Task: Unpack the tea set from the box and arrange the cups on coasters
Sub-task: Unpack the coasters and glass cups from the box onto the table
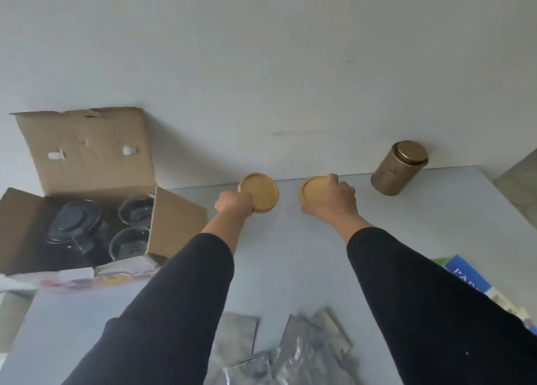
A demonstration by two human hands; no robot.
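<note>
1. My left hand (234, 206) reaches out over the grey worktop (290, 268), its grip curled round the near edge of a round wooden coaster (259, 190).
2. My right hand (331, 200) does the same beside it, fingers pinching the right rim of a second wooden coaster (313, 192).
3. The two coasters sit near the worktop's far edge, close to the white wall (261, 64), apart from each other; I cannot tell whether they rest flat on the surface or hang just above it.
4. The open cardboard box (87, 158) stands at my left, flaps spread. Inside it are a glass teapot with a dark lid (74, 222) and two glass cups (136, 210), one behind the other on the box's right side.
5. A gold tea tin (398, 169) stands to the right of my right hand, against the wall.
6. Silver foil packets (290, 349) lie scattered near me between my black sleeves (180, 297), and a blue-and-green booklet (465, 271) shows past my right arm.
</note>
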